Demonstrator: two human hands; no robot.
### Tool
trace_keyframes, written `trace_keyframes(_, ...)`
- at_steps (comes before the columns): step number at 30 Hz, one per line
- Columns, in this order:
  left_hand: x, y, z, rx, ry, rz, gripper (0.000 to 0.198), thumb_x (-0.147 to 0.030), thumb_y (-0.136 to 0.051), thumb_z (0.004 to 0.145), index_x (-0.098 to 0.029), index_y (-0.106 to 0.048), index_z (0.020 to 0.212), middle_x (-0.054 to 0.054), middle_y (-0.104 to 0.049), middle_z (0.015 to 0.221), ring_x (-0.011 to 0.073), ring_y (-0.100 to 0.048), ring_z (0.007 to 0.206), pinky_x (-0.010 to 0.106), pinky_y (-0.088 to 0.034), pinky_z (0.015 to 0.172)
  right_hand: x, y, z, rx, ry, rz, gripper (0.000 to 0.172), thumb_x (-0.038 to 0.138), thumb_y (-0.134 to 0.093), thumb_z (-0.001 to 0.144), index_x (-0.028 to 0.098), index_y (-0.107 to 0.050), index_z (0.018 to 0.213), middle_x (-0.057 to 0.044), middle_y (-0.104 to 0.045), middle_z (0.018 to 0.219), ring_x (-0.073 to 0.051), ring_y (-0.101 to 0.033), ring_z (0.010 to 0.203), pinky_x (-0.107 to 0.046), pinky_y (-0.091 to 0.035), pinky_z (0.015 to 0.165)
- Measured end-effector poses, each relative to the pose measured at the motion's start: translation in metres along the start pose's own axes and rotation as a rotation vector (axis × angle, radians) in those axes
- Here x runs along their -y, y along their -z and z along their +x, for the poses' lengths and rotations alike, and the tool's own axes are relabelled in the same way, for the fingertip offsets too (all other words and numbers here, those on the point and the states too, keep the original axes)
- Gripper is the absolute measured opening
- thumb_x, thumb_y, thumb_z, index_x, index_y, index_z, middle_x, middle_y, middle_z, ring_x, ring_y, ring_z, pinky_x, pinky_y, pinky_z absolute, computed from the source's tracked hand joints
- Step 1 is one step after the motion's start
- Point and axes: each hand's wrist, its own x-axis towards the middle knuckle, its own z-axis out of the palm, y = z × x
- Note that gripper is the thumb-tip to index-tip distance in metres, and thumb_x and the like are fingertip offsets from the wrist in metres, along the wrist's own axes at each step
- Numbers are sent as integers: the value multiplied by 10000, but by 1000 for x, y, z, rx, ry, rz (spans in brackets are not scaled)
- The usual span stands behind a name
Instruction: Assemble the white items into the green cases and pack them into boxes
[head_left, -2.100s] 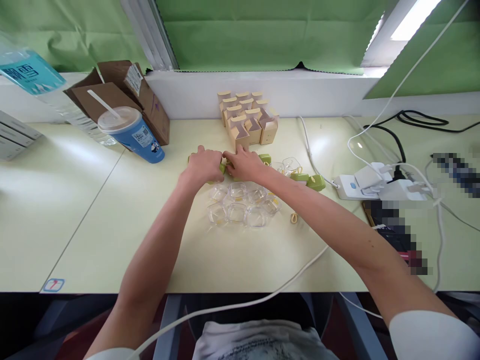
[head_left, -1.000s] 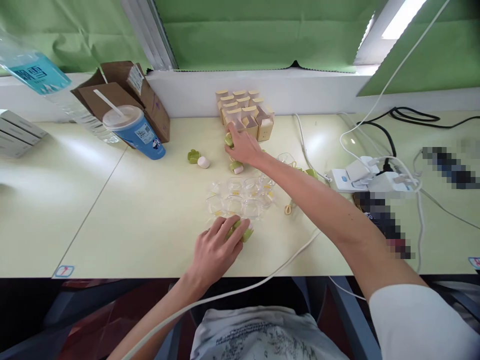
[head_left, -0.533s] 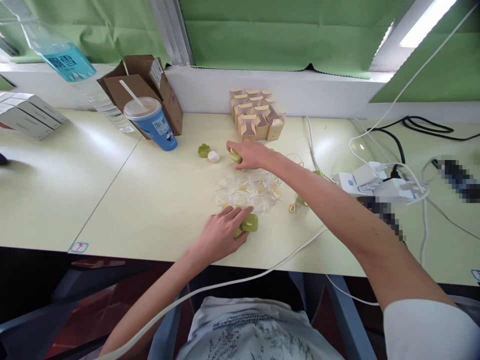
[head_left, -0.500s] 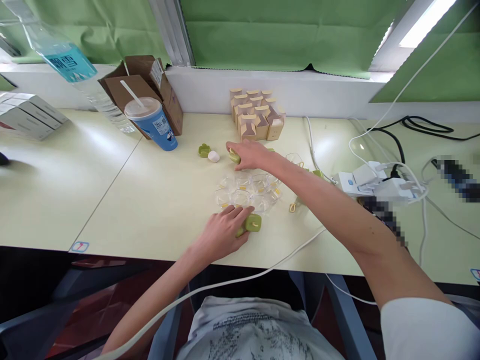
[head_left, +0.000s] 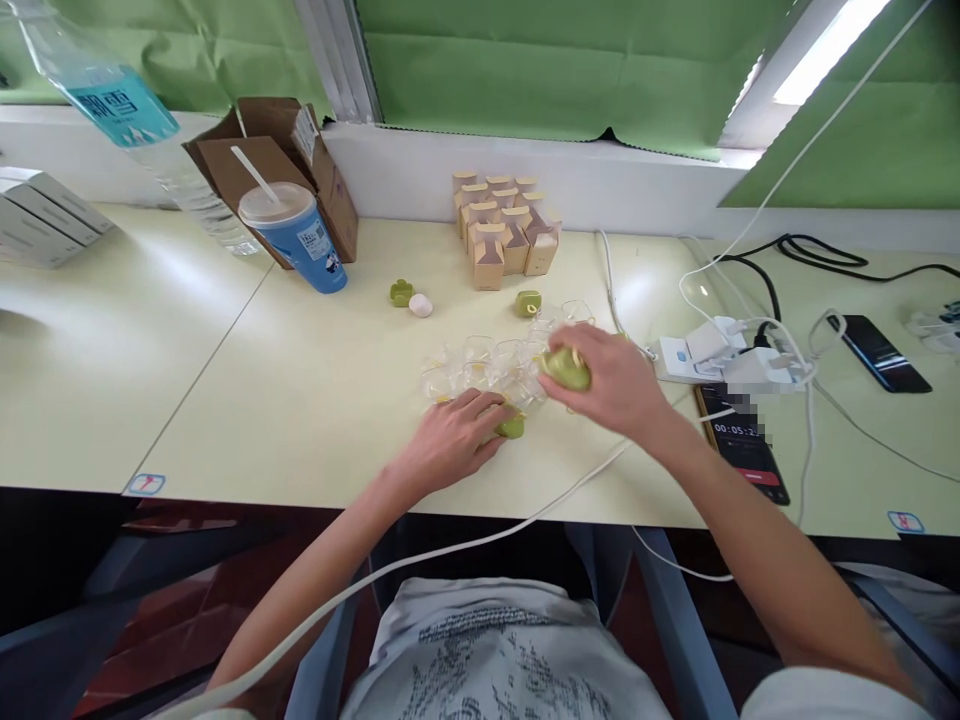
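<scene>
My right hand point(head_left: 611, 385) is closed around a green rounded piece with a small yellowish loop point(head_left: 568, 370), held over the right side of the cluster of clear plastic pieces point(head_left: 480, 365). My left hand point(head_left: 461, 435) lies low at the near edge of that cluster, its fingers curled over another green piece point(head_left: 511, 426), which they partly hide. Beyond the cluster, a green block point(head_left: 528, 303) rests on the table. A green flower-shaped piece point(head_left: 402, 292) sits farther left, beside a white rounded piece point(head_left: 421, 305).
Several small open cardboard boxes point(head_left: 499, 235) stand by the wall. A blue cup point(head_left: 304, 245), a brown carton point(head_left: 337, 190) and a water bottle point(head_left: 180, 170) are at back left. A power strip point(head_left: 679, 358) and phone point(head_left: 742, 440) lie right. A white cable point(head_left: 450, 548) crosses in front.
My right hand has come back toward me and to the right, now with a green piece over the clear pieces. My left hand stays nearly in place on its green piece.
</scene>
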Motion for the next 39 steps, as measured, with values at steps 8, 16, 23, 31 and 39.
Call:
trace_keyframes(8,1,0,-4,-73,67,-85,262,-311,-635,1133,-220,-663,1377,132,-768,1402,299,-763,1279,424,-665,979,3,-72,-81,-191,259,-383,292,70,-636,1005,252,-827,1130,-91,-865,1287,-185,-717,778,-331,-456,670)
trace_keyframes(16,-13,-21,-17,-218,140,-22,486,-384,-715,1108,-197,-571,1533,177,-728,1478,351,-692,1369,519,-646,1074,9,-71,-83,-139,337,-280,404,389,-691,1048,213,-804,1394,-234,-691,1603,-343,-668,1081,-482,-538,908)
trace_keyframes(23,-10,-20,-17,-296,118,79,446,-434,-723,1104,-230,-633,1491,162,-752,1439,347,-697,1336,481,-620,1016,17,-74,-92,-140,336,-313,556,504,-718,1083,250,-727,1578,-259,-667,1613,-427,-615,1369,-584,-538,1072)
trace_keyframes(31,-11,-24,-20,-395,31,143,410,-421,-707,1116,-230,-649,1474,169,-770,1437,361,-694,1346,521,-553,1085,17,-72,-92,-181,359,-377,657,581,-668,1105,213,-656,1649,-293,-663,1603,-440,-612,1448,-630,-496,1137)
trace_keyframes(39,24,20,-17,-516,131,-119,225,-291,-559,1164,-224,-743,1276,123,-821,1227,260,-744,1184,458,-612,1064,12,-75,-95,-140,333,-264,592,568,-674,1079,318,-687,1615,-227,-690,1592,-458,-616,1473,-693,-486,1163)
